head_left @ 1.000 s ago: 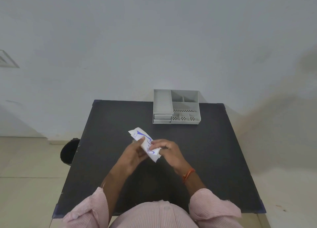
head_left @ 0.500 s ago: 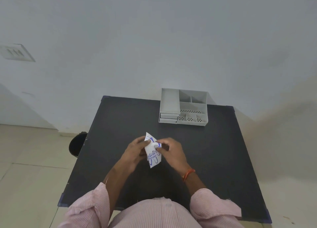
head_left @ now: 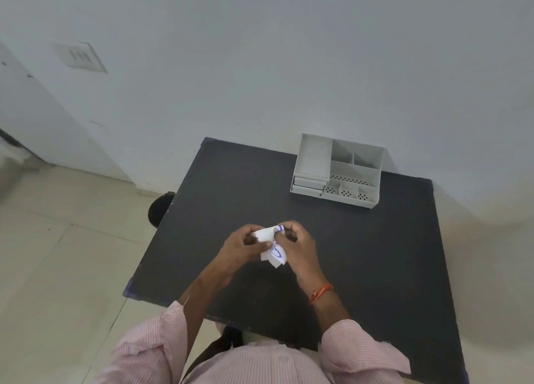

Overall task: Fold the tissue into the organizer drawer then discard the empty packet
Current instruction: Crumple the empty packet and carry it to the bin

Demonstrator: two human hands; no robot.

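A white tissue packet [head_left: 273, 249] with blue print is held above the middle of the black table [head_left: 375, 268]. My left hand [head_left: 242, 246] pinches its top left end and my right hand [head_left: 294, 243] grips its right side. The packet's lower corner hangs free between my hands. Whether tissue is inside cannot be told. The grey organizer [head_left: 336, 171] stands at the table's far right, with two shut drawers [head_left: 307, 185] at its front left and several open compartments on top.
A dark round bin [head_left: 160, 211] sits on the tiled floor beside the table's left edge. A white wall rises right behind the organizer. My pink sleeves and body fill the near edge of the table.
The packet has been turned and bunched up between both hands, from lying slanted to upright and crumpled. My head has swung, so the table now sits more to the right.
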